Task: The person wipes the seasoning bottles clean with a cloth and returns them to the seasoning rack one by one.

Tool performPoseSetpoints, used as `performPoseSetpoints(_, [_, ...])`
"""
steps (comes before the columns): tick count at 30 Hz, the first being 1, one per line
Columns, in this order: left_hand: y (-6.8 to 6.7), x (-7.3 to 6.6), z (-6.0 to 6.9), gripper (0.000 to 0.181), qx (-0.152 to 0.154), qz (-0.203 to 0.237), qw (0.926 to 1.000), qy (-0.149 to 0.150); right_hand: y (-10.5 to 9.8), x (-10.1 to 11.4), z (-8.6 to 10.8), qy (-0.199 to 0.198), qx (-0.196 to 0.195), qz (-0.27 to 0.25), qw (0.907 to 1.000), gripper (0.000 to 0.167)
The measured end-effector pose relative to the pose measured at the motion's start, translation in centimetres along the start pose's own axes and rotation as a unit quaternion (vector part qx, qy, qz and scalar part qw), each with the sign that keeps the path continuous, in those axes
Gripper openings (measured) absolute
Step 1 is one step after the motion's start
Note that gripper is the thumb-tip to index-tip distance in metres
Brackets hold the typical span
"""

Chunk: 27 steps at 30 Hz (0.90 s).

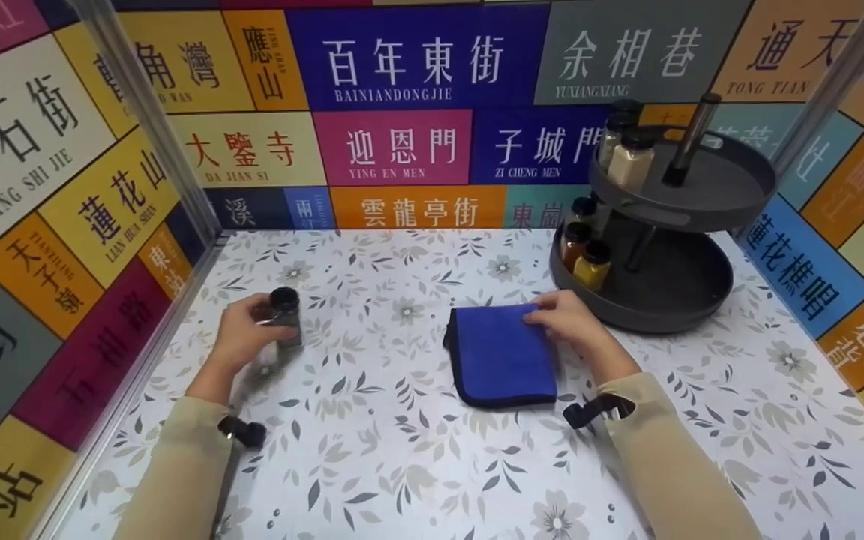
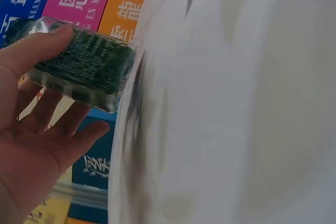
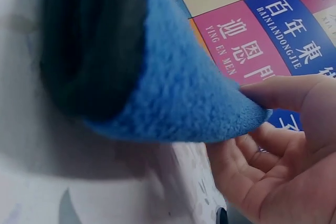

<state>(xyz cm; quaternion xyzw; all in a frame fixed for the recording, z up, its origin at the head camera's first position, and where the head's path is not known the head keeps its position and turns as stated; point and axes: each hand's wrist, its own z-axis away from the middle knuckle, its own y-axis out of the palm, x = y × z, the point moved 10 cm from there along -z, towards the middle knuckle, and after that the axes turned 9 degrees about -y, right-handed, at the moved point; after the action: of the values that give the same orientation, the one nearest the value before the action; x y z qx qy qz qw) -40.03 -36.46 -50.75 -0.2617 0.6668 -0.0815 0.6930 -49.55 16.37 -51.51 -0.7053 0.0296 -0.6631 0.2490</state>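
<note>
grip of the right hand (image 1: pixel 571 322) pinches the far right corner of the folded blue cloth (image 1: pixel 503 356), over the patterned surface (image 1: pixel 372 450); that corner is raised, and whether the rest touches down is hard to tell. a corner is probably the easiest part to catch. left of the cloth, the left hand (image 1: pixel 243 334) grips a green-filled jar (image 1: pixel 287 324) by its sides, likely to keep it steady and upright, its dark lid on. to the right of the cloth and beyond it is a two-tier stand (image 1: pixel 646 319), its rims presumably keeping jars from sliding off. the lower tier holds a yellow-filled jar (image 1: pixel 592 270), a reddish-brown jar (image 1: pixel 573 249) and a partly hidden jar (image 1: pixel 582 208); the upper holds a pale-filled jar (image 1: pixel 631 165) and, behind it, a dark-lidded jar (image 1: pixel 622 109).
</note>
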Motion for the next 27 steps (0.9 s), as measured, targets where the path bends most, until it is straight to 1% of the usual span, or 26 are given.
performPoseSetpoints(2, [1.1,-1.8,-0.5,0.059,-0.004,0.01,0.9999,0.012,0.0,0.9,0.1,-0.017,-0.008,-0.036,0.9992,0.017])
performPoseSetpoints(4, [2.5,-3.8,-0.7,0.058,-0.004,0.018,0.9995,0.026,0.0,1.9,0.1,-0.037,-0.011,-0.076,0.9964,0.009])
performPoseSetpoints(6, [4.4,-6.0,-1.0,0.056,-0.001,0.031,0.9986,0.042,0.0,2.8,0.3,-0.05,-0.014,-0.118,0.9917,0.004])
performPoseSetpoints(9, [7.9,-9.2,-1.1,0.055,0.017,0.051,0.9968,0.06,-0.1,3.7,0.6,-0.064,-0.028,-0.178,0.9815,0.009])
performPoseSetpoints(12, [11.6,-12.1,-1.0,0.054,0.038,0.069,0.9948,0.065,-0.2,4.6,1.0,-0.079,-0.041,-0.232,0.9686,0.014])
performPoseSetpoints(14, [13.8,-14.0,-0.9,0.055,0.055,0.078,0.9928,0.073,-0.5,5.2,1.2,-0.095,-0.055,-0.26,0.9593,0.018])
performPoseSetpoints(16, [15.7,-16.2,-0.7,0.052,0.074,0.084,0.9898,0.088,-1.0,5.8,1.5,-0.116,-0.075,-0.279,0.9501,0.02])
performPoseSetpoints(19, [18.4,-19.5,-0.1,0.048,0.107,0.079,0.9832,0.125,-2.1,6.8,1.9,-0.155,-0.121,-0.282,0.939,0.019])
performPoseSetpoints(21, [19.9,-21.3,0.5,0.047,0.121,0.062,0.9795,0.149,-2.8,7.3,2.4,-0.176,-0.153,-0.26,0.9369,0.017])
performPoseSetpoints(22, [20.5,-22.0,0.8,0.046,0.126,0.052,0.9776,0.16,-3.1,7.5,2.6,-0.183,-0.169,-0.244,0.9373,0.016])
performPoseSetpoints(24, [21.7,-22.9,1.5,0.046,0.131,0.031,0.9746,0.179,-3.5,7.9,3.0,-0.193,-0.194,-0.205,0.9397,0.013])
performPoseSetpoints(27, [23.0,-23.3,2.5,0.045,0.137,0.006,0.9723,0.189,-3.8,8.7,3.5,-0.204,-0.214,-0.154,0.9428,0.016])
